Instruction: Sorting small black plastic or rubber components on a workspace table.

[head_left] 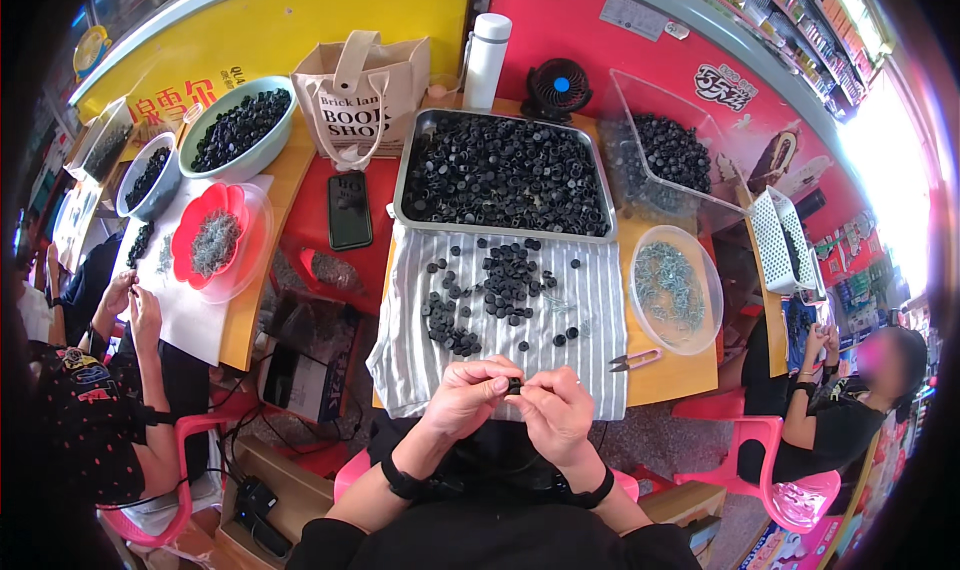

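Note:
A small black plastic piece point(514, 386) is pinched between my two hands over the near edge of a grey-striped cloth point(590, 370). My left hand point(466, 398) grips it from the left with thumb and forefinger. My right hand point(556, 412) meets it from the right, its fingertips closed on the same piece. Just beyond lie several loose black round pieces point(510, 280), scattered and heaped on the cloth. Behind them stands a metal tray point(402, 205) full of similar black pieces. Fingers partly cover the held piece, so its exact shape is unclear.
A clear round tub point(716, 315) of thin metal bits stands right, near pink-handled snips point(636, 360). A transparent bin point(625, 100), black fan point(558, 88), white bottle point(487, 62), canvas bag point(360, 100) and phone point(349, 211) surround the tray. Other people work at left and right.

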Motion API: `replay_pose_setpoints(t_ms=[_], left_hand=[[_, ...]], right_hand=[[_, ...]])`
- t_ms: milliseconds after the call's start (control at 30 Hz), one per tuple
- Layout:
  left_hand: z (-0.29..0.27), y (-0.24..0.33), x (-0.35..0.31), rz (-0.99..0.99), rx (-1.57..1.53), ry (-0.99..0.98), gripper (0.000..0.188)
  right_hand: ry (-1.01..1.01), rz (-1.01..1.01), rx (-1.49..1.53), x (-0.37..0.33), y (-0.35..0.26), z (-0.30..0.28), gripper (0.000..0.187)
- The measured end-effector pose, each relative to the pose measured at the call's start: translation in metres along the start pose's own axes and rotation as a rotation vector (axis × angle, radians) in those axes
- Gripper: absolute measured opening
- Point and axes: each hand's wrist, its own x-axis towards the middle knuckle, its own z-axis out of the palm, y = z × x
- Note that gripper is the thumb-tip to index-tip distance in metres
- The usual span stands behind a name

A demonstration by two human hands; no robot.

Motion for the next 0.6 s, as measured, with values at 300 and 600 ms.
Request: replay_pose_setpoints(t_ms=[300, 600], left_hand=[[-0.0014, 0.0015, -0.0016, 0.011, 0.025, -0.020, 0.017], [-0.0020, -0.0013, 0.0004, -0.006, 0.017, 0.012, 0.017]], right_hand=[[-0.008, -0.029, -0.019, 0.0047, -0.0042, 0.0001, 0.024], [0.006, -0.084, -0.080, 0.0051, -0.0059, 0.0015, 0.021]])
